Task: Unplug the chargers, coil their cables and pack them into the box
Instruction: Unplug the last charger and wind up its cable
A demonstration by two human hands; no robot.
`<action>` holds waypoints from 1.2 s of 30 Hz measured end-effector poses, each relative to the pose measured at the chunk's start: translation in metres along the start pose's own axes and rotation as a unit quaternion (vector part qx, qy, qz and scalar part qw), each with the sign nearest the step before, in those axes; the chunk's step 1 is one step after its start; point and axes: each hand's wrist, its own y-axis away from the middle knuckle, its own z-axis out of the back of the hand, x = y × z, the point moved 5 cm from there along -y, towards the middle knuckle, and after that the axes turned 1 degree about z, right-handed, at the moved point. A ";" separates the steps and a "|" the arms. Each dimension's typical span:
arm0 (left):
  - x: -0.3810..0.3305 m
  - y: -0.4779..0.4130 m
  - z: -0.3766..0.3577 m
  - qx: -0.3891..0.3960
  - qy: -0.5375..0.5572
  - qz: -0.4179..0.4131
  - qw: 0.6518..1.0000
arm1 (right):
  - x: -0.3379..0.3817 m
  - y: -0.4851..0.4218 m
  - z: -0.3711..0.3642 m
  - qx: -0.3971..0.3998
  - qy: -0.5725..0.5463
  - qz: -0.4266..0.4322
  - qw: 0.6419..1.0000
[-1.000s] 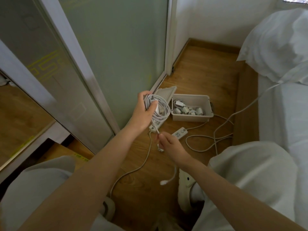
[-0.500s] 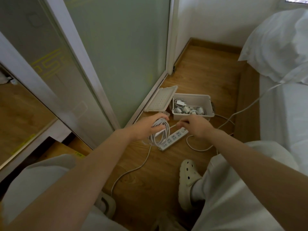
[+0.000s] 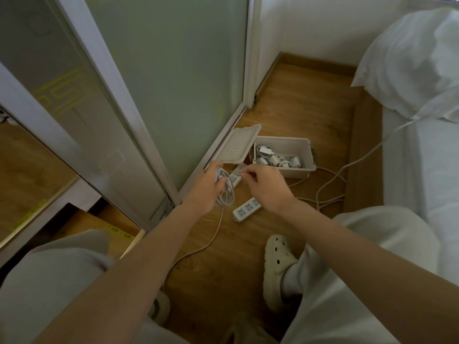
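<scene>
left hand [image 3: 208, 187] grips cable coil [image 3: 228, 193]; right hand [image 3: 267, 186] fingers curled

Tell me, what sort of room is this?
Probably a bedroom: a bed with a white pillow stands on the right of a wood floor, and a frosted glass door, perhaps a wardrobe's or bathroom's, runs along the left.

White coiled cable [image 3: 224, 192]; white oblong plastic power strip [image 3: 247, 209]; cream rectangular plastic box [image 3: 308, 155]; cream flat lid [image 3: 238, 147], dot grid; brown wood-grain floor [image 3: 298, 100]; cream holed clog [image 3: 277, 259]; pale-green frosted glass door [image 3: 173, 70].
</scene>
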 end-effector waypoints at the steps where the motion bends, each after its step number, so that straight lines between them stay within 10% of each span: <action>1: 0.002 -0.002 0.002 -0.015 0.019 0.011 1.000 | -0.003 -0.001 0.001 -0.013 -0.064 -0.026 0.998; 6: 0.000 -0.001 0.006 -0.010 0.079 0.032 0.996 | -0.030 -0.001 0.011 -0.087 -0.448 -0.190 0.869; 14: -0.005 0.003 -0.001 0.036 0.175 0.077 0.981 | -0.042 0.002 0.008 -0.097 -0.669 -0.228 0.701; 17: -0.007 0.002 0.001 0.031 0.169 0.066 0.983 | -0.035 0.003 0.006 -0.050 -0.663 -0.193 0.722; 21: 0.002 0.002 0.008 -0.001 0.216 0.086 0.973 | -0.043 0.004 0.004 -0.015 -0.380 -0.259 0.888; 24: 0.002 0.002 0.008 -0.006 0.244 0.083 0.966 | -0.044 0.006 -0.004 0.064 -0.200 -0.241 0.948; 36: -0.012 0.006 0.002 -0.013 0.285 0.064 0.956 | -0.033 0.009 -0.027 0.169 -0.253 -0.187 0.934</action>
